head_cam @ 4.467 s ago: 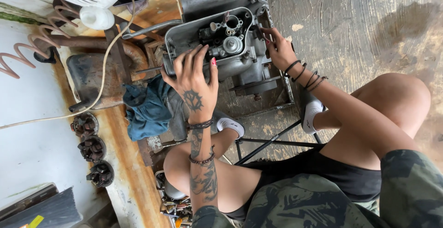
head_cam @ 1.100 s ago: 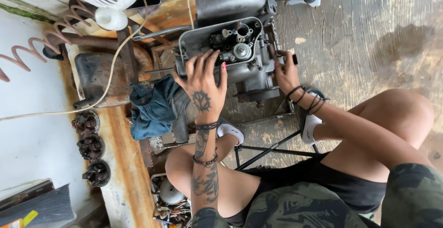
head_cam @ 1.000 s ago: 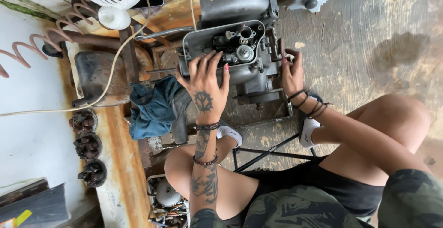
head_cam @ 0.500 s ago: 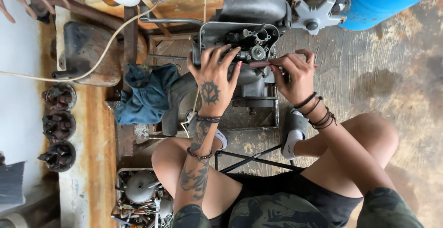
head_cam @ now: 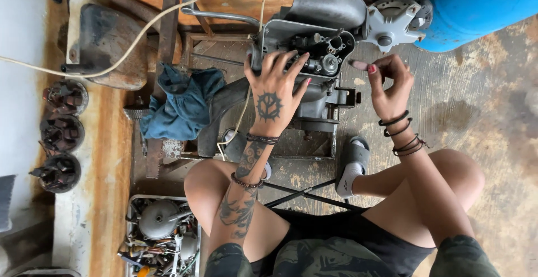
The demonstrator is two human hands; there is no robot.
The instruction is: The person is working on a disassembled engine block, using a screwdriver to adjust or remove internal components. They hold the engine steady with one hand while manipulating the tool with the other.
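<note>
A grey cast-metal engine [head_cam: 314,58] sits on the stained, worn floor [head_cam: 482,103], its open case showing small round fittings and shafts inside, its skin dull and oily. The left hand [head_cam: 276,89] lies flat on the case's open face, fingers spread and released, gripping nothing, covering the left part of the opening. The right hand [head_cam: 388,83] is lifted just off the engine's right side, fingers curled and pinched on a small dark part [head_cam: 358,64], too small to tell what it is.

A crumpled blue rag [head_cam: 182,106] lies just left of the engine, draped over rusty steel bars [head_cam: 165,47]. Left of it stands a dark, rusted, block-shaped metal piece [head_cam: 106,44], and a cream cable [head_cam: 129,47] curves over both from the left edge up to the top. At the engine's upper right a pale grey finned hub [head_cam: 392,27] lies against a smooth blue drum [head_cam: 476,5] in the top right corner.

Three dark, wound, round motor parts [head_cam: 61,134] stand in a column on the rust-streaked ledge [head_cam: 106,159] near the left edge. Below them, by the bottom edge, a tray [head_cam: 130,221] holds a heap of greasy metal parts, among them one domed grey cover [head_cam: 159,218]. Two thin black rods [head_cam: 302,194] cross under the person's knees, and one grey slipper [head_cam: 353,165] rests on the floor below the engine.
</note>
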